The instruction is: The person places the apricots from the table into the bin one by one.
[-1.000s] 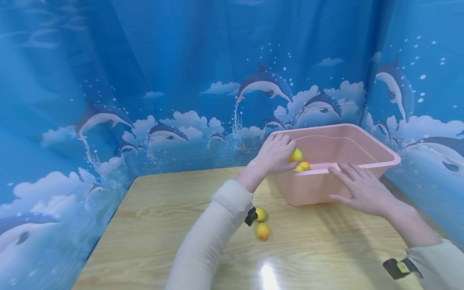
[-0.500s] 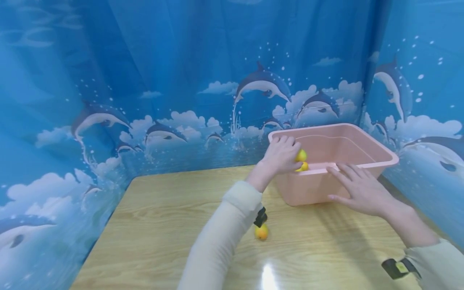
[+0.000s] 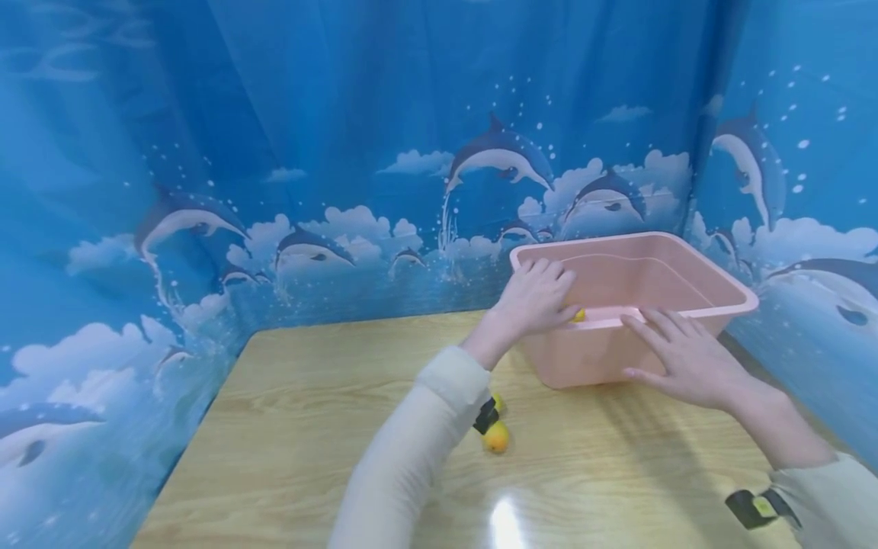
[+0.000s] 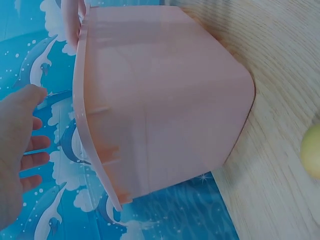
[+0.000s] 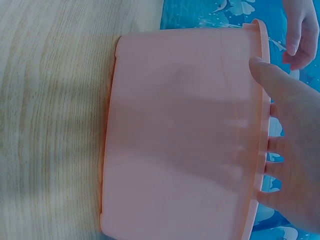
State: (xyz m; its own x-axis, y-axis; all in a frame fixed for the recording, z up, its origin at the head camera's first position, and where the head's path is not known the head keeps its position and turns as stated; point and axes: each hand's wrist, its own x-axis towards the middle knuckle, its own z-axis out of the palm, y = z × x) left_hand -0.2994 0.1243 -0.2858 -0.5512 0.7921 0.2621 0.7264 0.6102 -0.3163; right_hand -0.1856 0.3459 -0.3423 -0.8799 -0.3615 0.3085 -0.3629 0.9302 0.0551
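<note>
My left hand hangs over the near left corner of a pink plastic tub. In the left wrist view, the left hand has loosely bent fingers, and nothing shows between them. Inside the tub, a bit of yellow fruit shows past the left thumb; the rest is hidden. My right hand holds the tub's near rim. In the right wrist view its thumb lies against the outer wall, with the fingers hooked over the rim. A yellow-orange fruit and a yellow one lie on the table under the left forearm.
The wooden table meets a blue dolphin-print curtain behind and at both sides. The tub stands at the table's far right, close to the curtain. A small black camera on the left wrist partly covers the yellow fruit.
My left hand has moved slightly right over the tub. The yellow-green fruit seen at its fingers earlier is no longer visible there. My right hand has stayed on the rim.
</note>
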